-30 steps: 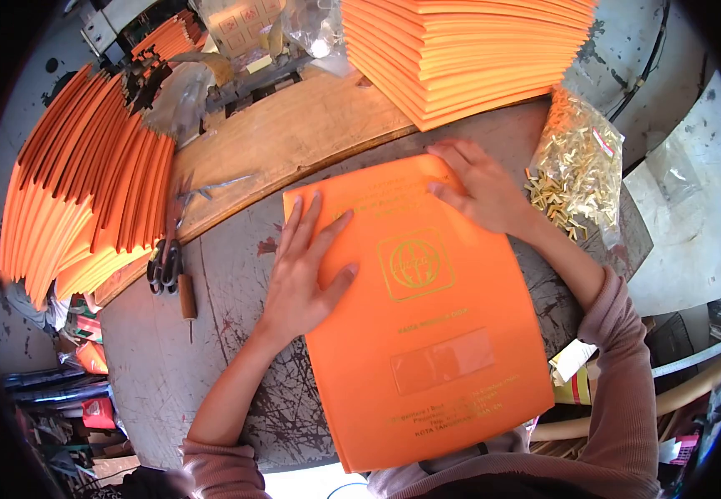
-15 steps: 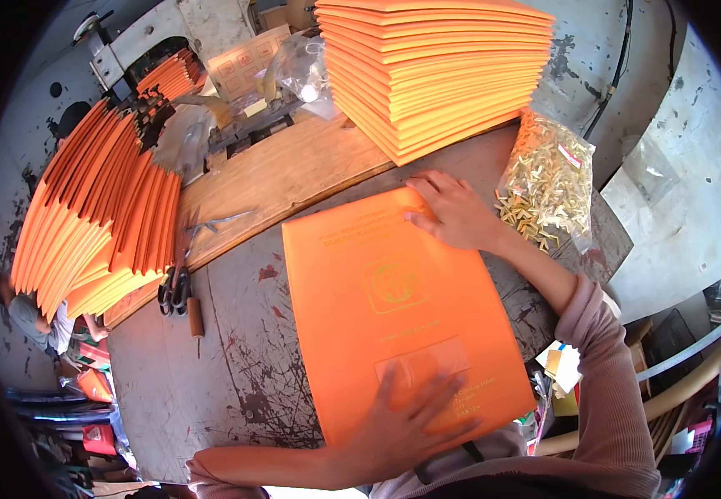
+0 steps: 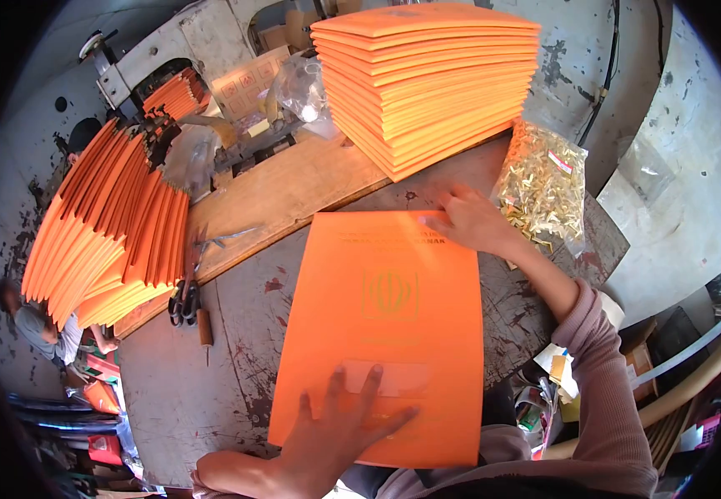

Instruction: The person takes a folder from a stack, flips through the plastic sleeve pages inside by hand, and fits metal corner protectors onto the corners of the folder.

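An orange folder [image 3: 393, 328] with gold printing, an emblem and a clear window lies flat on the dark, scratched tabletop [image 3: 235, 366]. My left hand [image 3: 331, 428] rests on its lower part, fingers spread beside the window. At the upper right corner, my right hand [image 3: 470, 220] has its thumb over the folder and its slightly blurred fingers past the top edge, thumb and fingers apart. Behind it stands a tall stack of orange folders [image 3: 431, 91]. To the right of my right hand is a clear bag of small gold-coloured metal pieces [image 3: 543, 183].
More orange folders [image 3: 102, 224] lean in a fanned stack at left. Scissors [image 3: 184, 303] and a wooden-handled tool [image 3: 204, 328] lie nearby. A wooden board [image 3: 294, 179] runs along the back, before a machine [image 3: 161, 37]. Another person [image 3: 36, 324] sits at far left.
The orange folder has turned clockwise, its lower end swinging left. My left hand has moved left with it. My right hand's fingers have shifted to the folder's upper right corner.
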Tool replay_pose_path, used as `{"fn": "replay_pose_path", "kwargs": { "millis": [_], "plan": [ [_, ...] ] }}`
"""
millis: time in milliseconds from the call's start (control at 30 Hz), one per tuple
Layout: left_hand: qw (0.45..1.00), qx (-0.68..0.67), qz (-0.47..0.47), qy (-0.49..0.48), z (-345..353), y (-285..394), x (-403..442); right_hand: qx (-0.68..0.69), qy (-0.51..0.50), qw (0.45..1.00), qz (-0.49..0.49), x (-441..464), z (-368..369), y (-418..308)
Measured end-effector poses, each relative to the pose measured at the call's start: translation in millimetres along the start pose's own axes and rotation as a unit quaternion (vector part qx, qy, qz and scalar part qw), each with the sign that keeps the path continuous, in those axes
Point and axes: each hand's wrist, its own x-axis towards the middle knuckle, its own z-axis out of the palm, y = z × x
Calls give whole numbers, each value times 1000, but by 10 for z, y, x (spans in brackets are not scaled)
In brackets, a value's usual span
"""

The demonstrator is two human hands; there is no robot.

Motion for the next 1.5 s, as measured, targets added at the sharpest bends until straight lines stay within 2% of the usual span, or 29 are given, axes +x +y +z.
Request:
{"fn": "replay_pose_path", "kwargs": {
  "millis": [33,133,200,233,267,333,400,433,500,533,600,667,767,900,1000,1033,1100,1133,1167,1200,1233,1300,1333,1367,1433,1467,1500],
  "plan": [
    [1000,5,-1,2,27,24,-32,0,5,1000,0,-19,-17,24],
    [995,4,-91,-34,59,19,-60,-48,12,999,-4,-157,-161,117],
    [994,74,-75,-25,18,-67,16,-92,-161,979,83,-276,-484,85],
    [993,97,-71,-21,44,-97,38,-83,-96,989,83,-391,-496,132],
    [991,79,-110,-7,221,-159,69,-73,-31,994,81,-558,-474,176],
    [987,60,-150,7,341,-285,116,-68,24,993,90,-850,-505,167],
    [974,22,-199,-105,271,-514,236,-65,29,991,115,-1152,-517,111],
    [974,20,-198,-107,324,-665,262,-50,23,991,120,-1312,-483,93],
    [984,-74,-148,-61,494,-1044,264,-37,16,992,124,-1572,-420,-4],
    [984,-76,-148,-61,520,-1182,243,15,16,991,133,-1682,-396,-74],
    [965,-249,-87,-13,571,-1401,189,67,13,988,140,-1819,-401,-149],
    [959,-275,-63,-10,686,-1550,179,163,-16,979,124,-1934,-424,-188],
    [953,-302,-31,-11,713,-1637,187,142,-73,984,83,-1990,-491,-169],
    [948,-319,5,-3,730,-1719,182,151,-84,983,57,-2010,-544,-92],
    [943,-332,12,-21,783,-1797,175,334,-95,935,69,-2043,-522,93],
    [943,-332,11,-21,812,-1845,169,335,-95,935,68,-2031,-556,113],
    [903,-425,60,4,901,-1959,118,560,-65,821,89,-1988,-624,150],
    [903,-425,60,3,949,-2011,73,515,-16,856,53,-1957,-660,190],
    [844,-534,54,3,993,-2069,21,516,-15,855,53,-1912,-670,190],
    [771,-635,47,3,1020,-2097,-10,592,40,803,48,-1859,-668,169],
    [773,-632,46,3,1054,-2077,-34,661,95,743,42,-1788,-683,140],
    [581,-810,-10,80,1105,-2028,-97,650,101,751,-51,-1476,-801,15],
    [682,-726,-16,88,1049,-2100,-68,620,128,771,-73,-1314,-812,-23],
    [684,-724,-16,88,1140,-2094,-70,587,154,789,-94,-1151,-783,-42],
    [581,-746,-189,264,1506,-2071,-3,462,168,863,-114,-874,-711,-45],
    [558,-751,-211,283,1578,-2070,82,462,168,863,-113,-763,-632,-37],
    [557,-751,-212,283,1582,-2035,162,404,133,893,-144,-658,-542,-23]
  ]
}}
